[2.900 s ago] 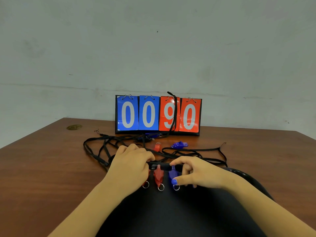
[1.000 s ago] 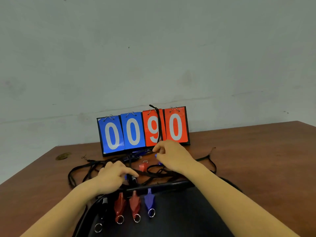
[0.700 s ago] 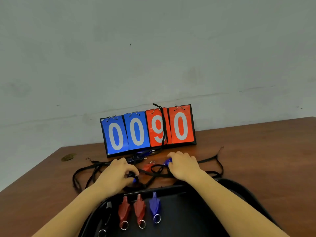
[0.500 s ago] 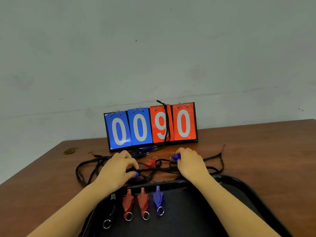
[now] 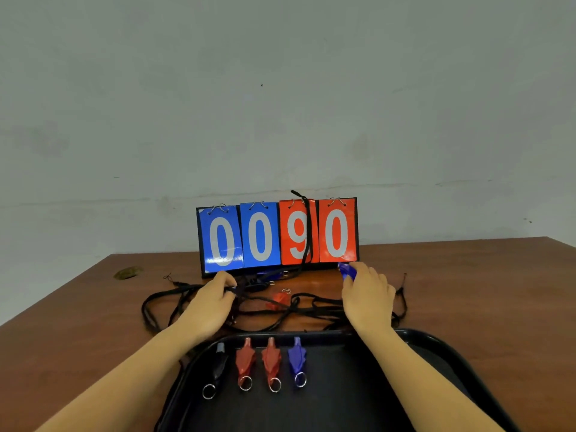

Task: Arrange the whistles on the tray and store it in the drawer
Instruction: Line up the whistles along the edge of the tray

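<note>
- At centre right of the frame, our right hand (image 5: 367, 296) pinches a blue whistle (image 5: 347, 270) at its fingertips, lifted just in front of the scoreboard (image 5: 277, 236); its cord seems to trail back into the tangle of black lanyards (image 5: 280, 310).
- Left of centre, our left hand (image 5: 215, 302) has its fingers curled on a lanyard strand, seemingly holding the tangle down while the right hand pulls.
- Between the hands, a red whistle (image 5: 278, 299) lies in the cords, and further blue pieces show under the scoreboard's lower edge; how many whistles are there we cannot tell.
- Lower centre, the black tray (image 5: 442, 350) carries four whistles in a row along its far rim: a black whistle (image 5: 219, 360), two red whistles (image 5: 258, 358) and another blue one (image 5: 297, 357), rings toward us.
- We judge the arranging roughly half done: the held whistle, the red one and whatever sits by the scoreboard remain, then the drawer, which is not in view.
- Open room on the tray lies to the right of the row, under our right forearm.
- The table (image 5: 483, 307) is bare to the right; its left edge runs diagonally near the cords, and one lanyard drapes over the scoreboard, so a hard pull could tip it.
</note>
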Action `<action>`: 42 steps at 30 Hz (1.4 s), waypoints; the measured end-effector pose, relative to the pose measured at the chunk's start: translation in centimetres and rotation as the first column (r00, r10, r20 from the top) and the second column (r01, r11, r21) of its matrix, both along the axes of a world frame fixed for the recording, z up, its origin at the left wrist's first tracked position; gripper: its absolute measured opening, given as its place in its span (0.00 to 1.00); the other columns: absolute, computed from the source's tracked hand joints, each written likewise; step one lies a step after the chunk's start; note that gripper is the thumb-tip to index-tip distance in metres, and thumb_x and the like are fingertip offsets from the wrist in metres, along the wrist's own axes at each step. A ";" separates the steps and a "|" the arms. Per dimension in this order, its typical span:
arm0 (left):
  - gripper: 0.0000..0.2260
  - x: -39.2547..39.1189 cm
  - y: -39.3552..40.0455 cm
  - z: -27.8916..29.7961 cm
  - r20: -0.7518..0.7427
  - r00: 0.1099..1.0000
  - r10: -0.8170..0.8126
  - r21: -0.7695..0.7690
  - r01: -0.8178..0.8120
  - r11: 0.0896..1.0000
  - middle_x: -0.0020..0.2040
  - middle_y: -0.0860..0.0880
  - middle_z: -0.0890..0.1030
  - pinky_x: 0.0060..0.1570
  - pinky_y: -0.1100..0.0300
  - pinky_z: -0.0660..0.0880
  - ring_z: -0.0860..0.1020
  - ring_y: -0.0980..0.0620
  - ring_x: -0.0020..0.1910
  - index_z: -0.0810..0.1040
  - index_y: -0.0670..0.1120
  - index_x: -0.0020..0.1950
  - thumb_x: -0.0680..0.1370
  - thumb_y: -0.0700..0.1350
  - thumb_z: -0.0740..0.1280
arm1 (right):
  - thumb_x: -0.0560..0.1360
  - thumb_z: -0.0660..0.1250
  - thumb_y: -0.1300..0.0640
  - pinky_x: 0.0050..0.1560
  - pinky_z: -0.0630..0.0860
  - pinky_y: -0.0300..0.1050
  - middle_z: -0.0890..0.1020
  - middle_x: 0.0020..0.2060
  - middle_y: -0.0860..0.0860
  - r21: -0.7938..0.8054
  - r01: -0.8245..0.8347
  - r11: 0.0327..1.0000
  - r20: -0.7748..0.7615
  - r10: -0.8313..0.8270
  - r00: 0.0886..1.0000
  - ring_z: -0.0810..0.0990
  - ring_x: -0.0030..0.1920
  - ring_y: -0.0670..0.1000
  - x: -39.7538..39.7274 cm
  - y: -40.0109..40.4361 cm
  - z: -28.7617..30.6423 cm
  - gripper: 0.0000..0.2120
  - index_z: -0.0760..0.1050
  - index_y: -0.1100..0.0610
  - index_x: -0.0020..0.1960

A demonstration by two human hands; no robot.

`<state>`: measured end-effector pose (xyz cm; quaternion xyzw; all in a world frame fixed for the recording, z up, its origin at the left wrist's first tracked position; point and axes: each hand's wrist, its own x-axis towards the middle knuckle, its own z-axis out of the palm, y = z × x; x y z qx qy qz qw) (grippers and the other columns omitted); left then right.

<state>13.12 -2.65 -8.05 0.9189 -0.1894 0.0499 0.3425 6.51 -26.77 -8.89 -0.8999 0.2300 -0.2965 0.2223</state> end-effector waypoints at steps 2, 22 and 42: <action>0.06 0.0 -0.3 0.4 -0.005 1.000 0.030 -0.076 -0.030 0.997 0.45 0.44 0.77 0.36 0.61 0.68 0.73 0.50 0.36 0.70 0.47 0.52 0.81 0.40 0.54 | 0.79 0.60 0.54 0.58 0.72 0.49 0.78 0.57 0.53 0.083 -0.052 0.995 0.029 0.050 0.998 0.75 0.58 0.53 -0.4 0.0 0.7 0.16 0.69 0.56 0.65; 0.33 -1.4 -1.4 1.2 -0.006 0.994 -0.106 0.076 0.106 0.991 0.59 0.49 0.72 0.40 0.63 0.76 0.77 0.50 0.46 0.64 0.49 0.70 0.69 0.24 0.59 | 0.77 0.63 0.59 0.41 0.73 0.34 0.77 0.46 0.43 0.575 -0.416 0.704 0.222 0.355 0.908 0.77 0.45 0.45 -10.8 -1.6 1.1 0.10 0.73 0.50 0.57; 0.26 -2.7 0.6 4.9 0.062 0.998 0.033 -0.142 -0.024 0.990 0.63 0.43 0.72 0.42 0.57 0.74 0.78 0.51 0.49 0.61 0.47 0.71 0.76 0.27 0.54 | 0.76 0.64 0.54 0.49 0.75 0.39 0.77 0.42 0.41 0.431 -0.487 0.760 0.042 0.522 0.852 0.76 0.42 0.42 -11.5 -1.4 0.6 0.10 0.75 0.50 0.57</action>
